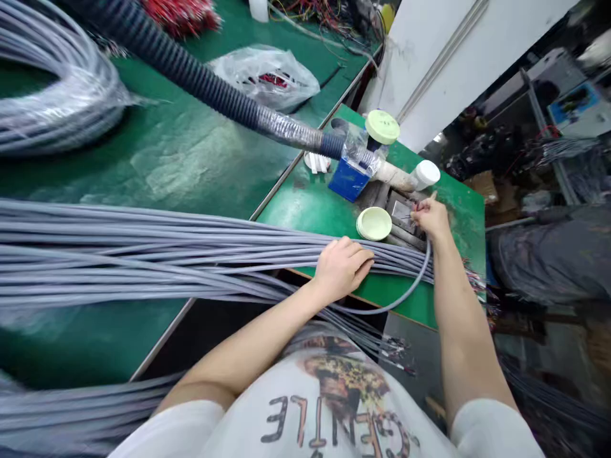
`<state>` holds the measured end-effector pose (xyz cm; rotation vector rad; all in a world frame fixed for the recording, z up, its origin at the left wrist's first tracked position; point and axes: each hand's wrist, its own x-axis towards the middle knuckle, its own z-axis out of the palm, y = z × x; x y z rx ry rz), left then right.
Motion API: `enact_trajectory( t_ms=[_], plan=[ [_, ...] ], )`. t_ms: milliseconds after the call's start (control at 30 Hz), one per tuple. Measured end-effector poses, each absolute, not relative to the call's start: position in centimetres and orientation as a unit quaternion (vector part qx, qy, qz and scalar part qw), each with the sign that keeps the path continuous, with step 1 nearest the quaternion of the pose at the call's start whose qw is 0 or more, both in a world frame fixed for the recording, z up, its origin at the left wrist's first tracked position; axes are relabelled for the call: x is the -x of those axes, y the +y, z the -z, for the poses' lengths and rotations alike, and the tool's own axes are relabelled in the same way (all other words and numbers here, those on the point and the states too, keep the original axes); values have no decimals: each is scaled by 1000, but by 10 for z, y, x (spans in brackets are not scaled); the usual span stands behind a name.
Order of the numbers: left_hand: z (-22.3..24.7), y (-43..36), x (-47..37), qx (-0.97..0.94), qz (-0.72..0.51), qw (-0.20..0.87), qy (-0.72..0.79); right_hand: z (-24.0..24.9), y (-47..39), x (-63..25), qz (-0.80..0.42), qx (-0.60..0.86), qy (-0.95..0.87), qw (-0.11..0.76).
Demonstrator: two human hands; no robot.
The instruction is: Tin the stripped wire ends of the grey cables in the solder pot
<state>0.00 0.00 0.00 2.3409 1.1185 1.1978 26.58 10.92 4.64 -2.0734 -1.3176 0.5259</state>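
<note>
My right hand is closed in a pinch on the stripped end of a grey cable, with thin wires poking out from the fingertips. Those wires are over a small square metal pot with a shiny surface. From that hand the cable curves down and back to the left. My left hand lies on top of a long bundle of grey cables, fingers stretched over it and not wrapped round. Beside the pot stands an open pale tub.
A ribbed black hose runs to a blue box behind the pot. Lidded jars stand nearby. A plastic bag and a coil of cable lie on the left table. More cables hang near my body.
</note>
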Motion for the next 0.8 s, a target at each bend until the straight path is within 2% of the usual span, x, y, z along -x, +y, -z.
enact_trajectory(
  t_ms=[167, 267, 333, 400, 500, 567, 700, 800],
  plan=[
    [0, 0, -1, -808, -414, 150, 392, -73, 81, -254, -251, 723, -506, 398],
    [-4, -2, -3, -768, -470, 208, 381, -88, 45, -225, -316, 640, -509, 482],
    [-9, -6, -7, -704, -534, 298, 363, -90, 18, -201, -345, 600, -495, 525],
    [-15, -13, -12, -601, -580, 430, 342, -86, -5, -177, -370, 576, -479, 550],
    [-21, -23, -23, -418, -579, 635, 295, -77, -29, -152, -411, 557, -456, 559],
    [-21, -28, -30, -333, -559, 715, 255, -73, -39, -143, -433, 548, -445, 561],
    [-20, -33, -35, -291, -568, 732, 240, -73, -51, -139, -468, 525, -436, 561],
    [-21, -31, -28, -328, -615, 656, 290, -70, -64, -143, -507, 524, -438, 526]
  ],
)
